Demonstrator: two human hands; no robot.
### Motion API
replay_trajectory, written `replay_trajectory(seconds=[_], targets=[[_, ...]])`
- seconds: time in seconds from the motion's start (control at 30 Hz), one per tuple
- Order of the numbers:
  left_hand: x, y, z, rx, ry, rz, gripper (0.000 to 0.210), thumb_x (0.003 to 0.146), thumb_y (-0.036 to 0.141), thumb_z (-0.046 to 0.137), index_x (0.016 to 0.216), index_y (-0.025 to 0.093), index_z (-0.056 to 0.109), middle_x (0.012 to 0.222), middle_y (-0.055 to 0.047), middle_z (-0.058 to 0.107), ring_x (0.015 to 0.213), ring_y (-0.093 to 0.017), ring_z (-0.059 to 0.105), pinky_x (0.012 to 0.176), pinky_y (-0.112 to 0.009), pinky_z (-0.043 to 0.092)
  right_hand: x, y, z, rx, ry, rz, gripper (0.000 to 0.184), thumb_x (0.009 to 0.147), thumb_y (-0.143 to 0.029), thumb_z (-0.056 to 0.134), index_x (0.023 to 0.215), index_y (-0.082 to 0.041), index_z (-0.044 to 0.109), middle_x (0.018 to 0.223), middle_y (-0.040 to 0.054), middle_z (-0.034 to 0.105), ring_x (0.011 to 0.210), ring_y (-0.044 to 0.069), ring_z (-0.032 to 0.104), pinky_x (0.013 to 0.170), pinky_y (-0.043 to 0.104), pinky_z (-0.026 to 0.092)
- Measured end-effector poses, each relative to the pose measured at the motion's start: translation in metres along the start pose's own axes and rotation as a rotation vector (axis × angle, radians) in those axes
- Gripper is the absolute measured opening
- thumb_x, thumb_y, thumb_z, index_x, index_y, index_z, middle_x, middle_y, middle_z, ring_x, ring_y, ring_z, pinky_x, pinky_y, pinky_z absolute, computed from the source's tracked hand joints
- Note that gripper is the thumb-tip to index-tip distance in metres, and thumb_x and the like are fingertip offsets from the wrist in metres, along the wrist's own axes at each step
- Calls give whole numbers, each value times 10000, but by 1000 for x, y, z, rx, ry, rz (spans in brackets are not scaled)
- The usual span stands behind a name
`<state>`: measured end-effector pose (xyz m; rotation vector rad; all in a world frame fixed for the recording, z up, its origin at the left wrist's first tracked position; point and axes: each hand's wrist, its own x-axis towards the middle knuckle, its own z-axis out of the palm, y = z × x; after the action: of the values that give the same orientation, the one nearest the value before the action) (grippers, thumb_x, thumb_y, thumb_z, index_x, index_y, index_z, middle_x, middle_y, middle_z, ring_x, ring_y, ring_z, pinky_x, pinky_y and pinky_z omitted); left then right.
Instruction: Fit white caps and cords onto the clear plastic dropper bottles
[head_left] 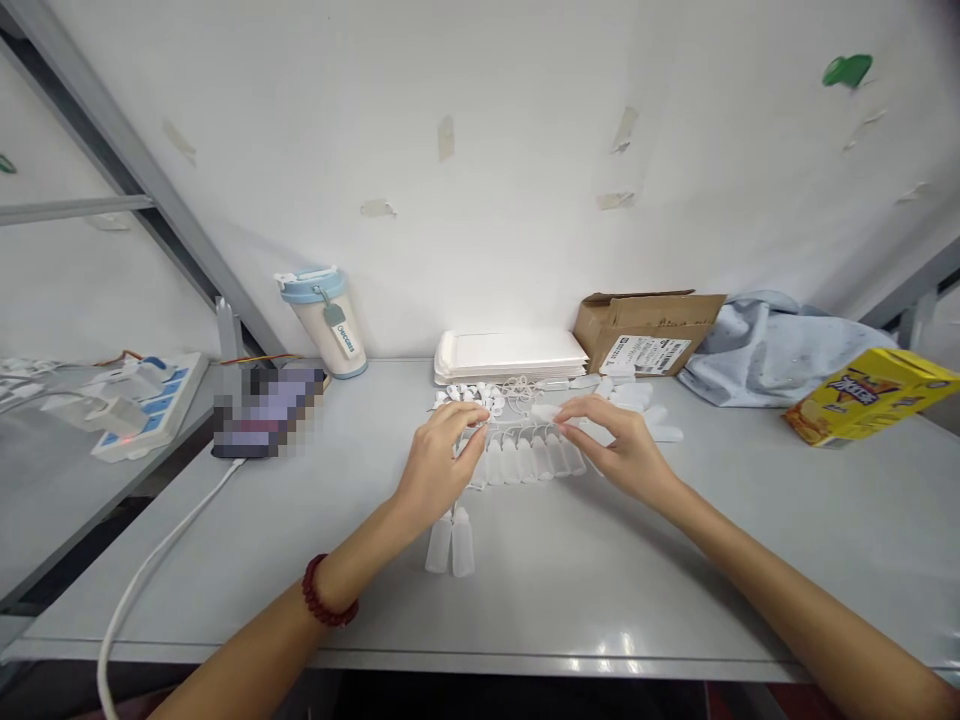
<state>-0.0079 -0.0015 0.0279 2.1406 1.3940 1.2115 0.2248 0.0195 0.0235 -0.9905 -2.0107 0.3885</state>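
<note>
My right hand (619,445) pinches a translucent white sleeve-like piece (541,412) between thumb and fingertips. Facing it, my left hand (439,460) has thumb and forefinger closed near a small white bit, too small to name. Below and between the hands lies a row of several similar translucent pieces (529,460) with thin white loops at their tops. Two more pieces (451,545) rest on the table beneath my left wrist. Small white round parts (472,393) are heaped just beyond my left fingers, beside white cords (517,388). Further loose pieces (660,425) lie past my right hand.
A white stack of flat packets (514,352) and a cardboard box (649,335) stand against the wall. At right are grey-blue cloth (780,345) and a yellow packet (870,395). Leftward are a tumbler (326,325), a phone (270,410) with its cable, and a power strip (154,405).
</note>
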Motion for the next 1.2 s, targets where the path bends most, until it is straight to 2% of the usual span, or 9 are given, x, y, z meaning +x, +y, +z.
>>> replay_trajectory(seconds=[0.13,0.3,0.4,0.5,0.63,0.77,0.9,1.0,1.2], targets=[[-3,4,4,-35,13,88,137,829,156,536,890,198,651,916,-44,672,862,-169,600,700,-286,499,-6,-19,6,205,-81,122,93,843,-281,565,868,-228,637,898,23,655,857,175,593,770,315,459],[-4,8,8,-55,32,155,96,806,133,560,813,193,634,816,-24,661,722,-139,593,660,-275,495,-10,-29,10,338,-142,207,109,833,-316,574,842,-228,637,885,23,657,854,183,577,810,346,443],[-5,11,8,-47,49,115,59,791,144,578,806,195,605,767,-3,649,654,-123,584,624,-263,496,-10,-31,11,366,-153,226,128,828,-338,575,834,-225,635,867,27,657,855,192,572,818,365,441],[-7,14,7,-63,62,65,109,776,139,595,869,193,577,768,6,642,648,-116,596,618,-249,503,-11,-31,12,375,-155,237,130,825,-341,577,830,-223,631,856,23,653,840,186,570,821,361,438],[-7,15,7,-52,80,120,114,784,122,586,878,186,580,783,-5,635,671,-117,595,640,-251,501,-11,-32,11,379,-153,244,109,826,-325,582,826,-227,628,856,13,649,828,176,571,812,343,432],[-3,9,4,7,150,182,101,801,111,563,876,175,584,801,-16,631,687,-117,586,666,-259,497,-10,-31,9,372,-126,244,99,823,-317,587,825,-226,627,870,15,654,833,176,578,807,338,434],[1,3,-2,43,205,142,108,807,119,551,889,179,588,806,-12,632,697,-120,599,681,-266,506,-10,-31,8,368,-109,244,108,827,-322,580,830,-225,626,879,24,655,824,178,577,796,343,440],[1,3,-2,9,182,109,107,807,132,558,896,184,588,827,-15,641,702,-122,610,690,-273,520,-10,-31,8,368,-109,241,108,826,-324,580,828,-226,626,877,24,657,824,179,578,800,346,441],[-7,15,5,-51,95,172,184,814,121,555,982,195,569,852,-19,650,717,-125,636,692,-265,534,-10,-34,9,362,-110,231,122,822,-336,580,826,-224,630,869,25,653,810,175,571,793,347,448]])
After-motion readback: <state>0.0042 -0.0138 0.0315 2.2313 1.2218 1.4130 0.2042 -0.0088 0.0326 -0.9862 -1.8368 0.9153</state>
